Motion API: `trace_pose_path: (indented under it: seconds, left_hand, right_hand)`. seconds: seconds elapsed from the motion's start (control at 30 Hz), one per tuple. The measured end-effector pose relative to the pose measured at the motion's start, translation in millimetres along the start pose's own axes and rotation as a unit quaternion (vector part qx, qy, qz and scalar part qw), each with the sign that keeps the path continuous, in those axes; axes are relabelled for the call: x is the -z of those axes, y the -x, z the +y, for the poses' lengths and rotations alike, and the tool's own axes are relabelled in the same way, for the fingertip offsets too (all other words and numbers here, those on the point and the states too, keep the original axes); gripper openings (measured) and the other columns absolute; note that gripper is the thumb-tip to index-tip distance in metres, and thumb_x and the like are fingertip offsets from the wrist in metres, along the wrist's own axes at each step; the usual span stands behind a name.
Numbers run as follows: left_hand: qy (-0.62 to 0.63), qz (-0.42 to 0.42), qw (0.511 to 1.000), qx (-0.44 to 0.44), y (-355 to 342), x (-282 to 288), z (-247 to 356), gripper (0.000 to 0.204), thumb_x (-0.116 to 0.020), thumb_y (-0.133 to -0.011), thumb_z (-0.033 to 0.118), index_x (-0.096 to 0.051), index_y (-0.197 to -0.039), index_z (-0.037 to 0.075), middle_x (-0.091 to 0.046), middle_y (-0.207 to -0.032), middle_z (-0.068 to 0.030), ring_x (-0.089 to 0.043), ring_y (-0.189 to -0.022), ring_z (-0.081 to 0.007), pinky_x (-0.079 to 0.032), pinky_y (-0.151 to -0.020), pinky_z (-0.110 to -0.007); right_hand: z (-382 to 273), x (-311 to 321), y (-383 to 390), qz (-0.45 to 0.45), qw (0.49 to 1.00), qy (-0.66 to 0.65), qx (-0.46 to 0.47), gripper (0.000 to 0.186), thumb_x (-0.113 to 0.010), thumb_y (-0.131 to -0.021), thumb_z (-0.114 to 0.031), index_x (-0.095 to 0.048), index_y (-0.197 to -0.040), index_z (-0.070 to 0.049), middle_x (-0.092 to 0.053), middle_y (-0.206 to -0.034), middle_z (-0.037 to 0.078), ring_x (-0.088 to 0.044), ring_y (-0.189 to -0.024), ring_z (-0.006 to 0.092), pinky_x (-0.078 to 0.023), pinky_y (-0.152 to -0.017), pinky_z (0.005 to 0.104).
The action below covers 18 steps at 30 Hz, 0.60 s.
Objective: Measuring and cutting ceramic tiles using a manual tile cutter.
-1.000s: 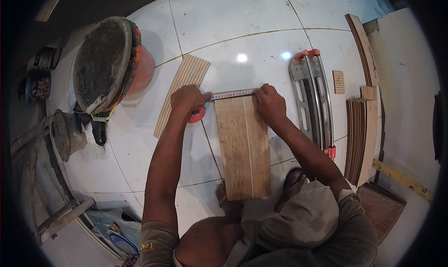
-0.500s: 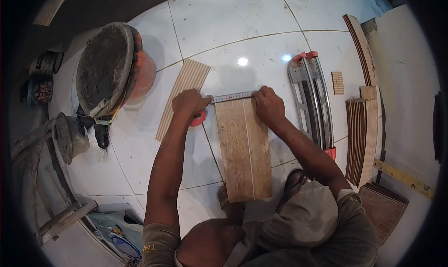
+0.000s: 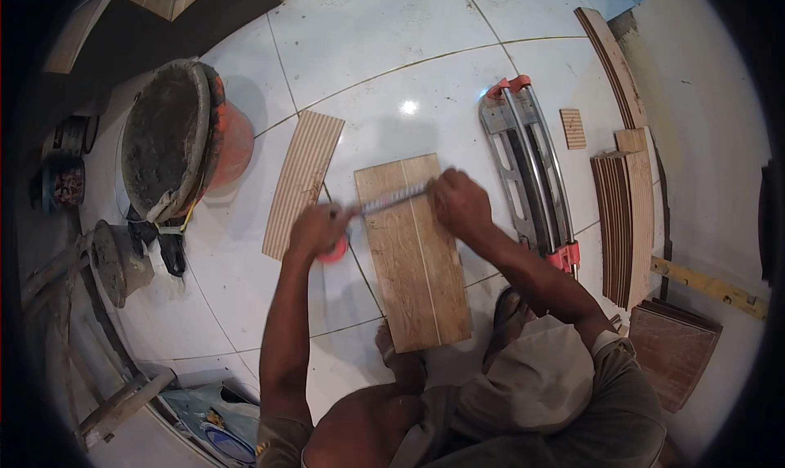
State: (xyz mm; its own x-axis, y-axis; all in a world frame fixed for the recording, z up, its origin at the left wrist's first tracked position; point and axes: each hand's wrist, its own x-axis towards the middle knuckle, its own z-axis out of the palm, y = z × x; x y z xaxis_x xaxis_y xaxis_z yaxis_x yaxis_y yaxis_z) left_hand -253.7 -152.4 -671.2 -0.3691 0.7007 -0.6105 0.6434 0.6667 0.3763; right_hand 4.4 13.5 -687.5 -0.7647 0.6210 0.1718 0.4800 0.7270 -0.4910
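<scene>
A wood-look tile (image 3: 414, 280) with a pale line along its length lies on the floor between my feet. Over its upper part a tape measure (image 3: 394, 199) is pulled out, its blade slanting up to the right and blurred. My left hand (image 3: 317, 229) is closed around the blade and the red case, left of the tile. At the tile's right edge my right hand (image 3: 460, 204) pinches the other end of the blade. Beside my left hand lies a ribbed tile strip (image 3: 304, 182), its striped face up.
A tile cutter (image 3: 536, 165) with twin rails stands to the right, near a small ribbed offcut (image 3: 573, 129). Stacked strips (image 3: 623, 223) line the right wall, by a yellow spirit level (image 3: 710, 288). A mortar-filled bucket (image 3: 168, 141) stands at left, a ladder (image 3: 123, 407) below it.
My hands have drawn the tape measure toward me, from the tile's far edge to over its face. The blade now slants more. The whole view has shifted slightly.
</scene>
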Motion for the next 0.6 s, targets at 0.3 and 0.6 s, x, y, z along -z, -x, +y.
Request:
trace_pose_path:
  seconds: [0.3, 0.6]
  left_hand:
    - [0.087, 0.138, 0.984, 0.077, 142.6, -111.8, -53.0, 0.068, -0.088, -0.073, 0.061, -0.062, -0.109, 0.010, -0.070, -0.076, -0.0104, -0.070, -0.074, -0.0337, -0.055, -0.069, -0.046]
    - [-0.076, 0.354, 0.929, 0.075, 167.6, -129.1, -59.9, 0.061, -0.091, -0.074, 0.047, -0.063, -0.112, 0.008, -0.071, -0.089, -0.0151, -0.070, -0.086, -0.0346, -0.055, -0.079, -0.045]
  right_hand:
    - [-20.5, 29.8, 107.3, -0.012, 0.988, -0.154, -0.025, 0.024, -0.072, -0.091, -0.010, -0.067, -0.113, -0.002, -0.066, -0.095, 0.011, -0.068, -0.088, 0.0295, -0.056, -0.082, 0.0382]
    - [-23.5, -10.0, 177.3, -0.176, 0.603, -0.578, -0.522, 0.041, -0.052, -0.111, -0.041, -0.067, -0.116, -0.003, -0.068, -0.102, 0.001, -0.062, -0.091, 0.0106, -0.052, -0.085, 0.0313]
